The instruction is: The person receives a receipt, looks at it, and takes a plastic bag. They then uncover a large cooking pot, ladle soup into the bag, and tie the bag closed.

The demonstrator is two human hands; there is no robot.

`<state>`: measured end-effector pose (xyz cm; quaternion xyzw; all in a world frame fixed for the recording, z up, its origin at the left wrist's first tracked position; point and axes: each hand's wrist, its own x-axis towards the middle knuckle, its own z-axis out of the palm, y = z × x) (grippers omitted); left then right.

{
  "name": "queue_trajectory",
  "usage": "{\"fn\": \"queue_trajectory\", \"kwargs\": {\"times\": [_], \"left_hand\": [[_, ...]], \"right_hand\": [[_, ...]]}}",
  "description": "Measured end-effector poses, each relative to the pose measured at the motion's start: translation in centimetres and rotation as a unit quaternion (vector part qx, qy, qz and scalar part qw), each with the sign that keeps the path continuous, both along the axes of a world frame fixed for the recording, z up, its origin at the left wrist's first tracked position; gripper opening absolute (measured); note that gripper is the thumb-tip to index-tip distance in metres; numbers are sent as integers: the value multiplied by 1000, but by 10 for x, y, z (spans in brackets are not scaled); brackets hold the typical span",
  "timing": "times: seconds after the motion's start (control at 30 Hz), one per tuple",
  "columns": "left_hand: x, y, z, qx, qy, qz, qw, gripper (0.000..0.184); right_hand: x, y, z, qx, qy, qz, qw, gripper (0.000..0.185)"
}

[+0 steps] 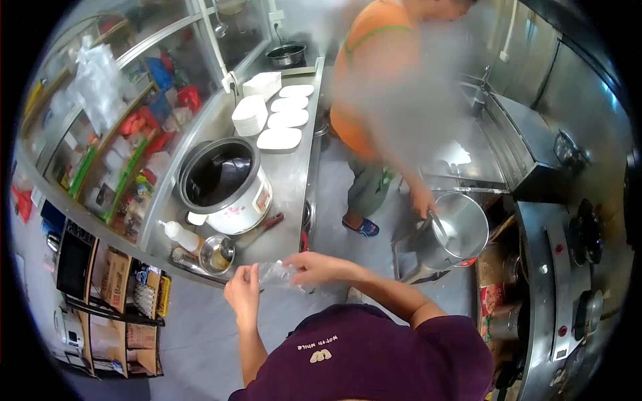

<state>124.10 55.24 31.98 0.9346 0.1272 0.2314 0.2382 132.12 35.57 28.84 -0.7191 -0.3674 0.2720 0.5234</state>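
Between my two hands stretches a clear plastic bag or glove, in front of my body near the counter's corner. My left hand is closed on one end of it, thumb and fingers together. On the right, my right hand pinches the other end. Just beyond my left hand sits a small metal bowl, with a white squeeze bottle beside it. A large white cooker pot holding dark liquid stands farther up the counter.
White plates line the steel counter. Another person, partly blurred by steam, reaches to a tall metal pot at right. Stoves stand at far right; a glass partition borders the left.
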Motion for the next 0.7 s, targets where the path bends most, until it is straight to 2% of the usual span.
{"fn": "queue_trajectory", "kwargs": {"times": [0.13,0.23,0.33,0.43,0.47,0.53,0.6,0.63,0.67,0.7], "left_hand": [[36,-27,6,-18,9,-17,1000,27],[63,-39,1,-21,-12,-12,1000,28],[83,-52,9,-37,-10,-26,999,28],[99,-68,11,-51,-7,-43,998,27],[103,-71,10,-57,-3,-44,997,27],[108,-76,9,-76,3,-57,995,23],[117,-75,-5,-59,-51,-111,991,21],[120,-75,-11,-52,-78,-135,986,20],[120,-79,-11,-94,-26,-132,986,20],[120,-78,-15,-281,35,-141,949,20]], "right_hand": [[8,-34,28,34,81,-65,994,42],[10,-62,31,20,-17,-95,995,38],[17,-81,15,-67,-152,-211,963,35],[32,-98,-1,9,-20,-294,956,26],[38,-102,-8,70,-14,-319,945,19],[48,-113,-19,107,116,-322,934,15],[58,-124,-25,169,236,-294,910,12],[61,-126,-27,224,301,-298,878,11],[63,-126,-23,276,365,-298,838,11],[64,-125,-19,325,426,-295,791,12]]}}
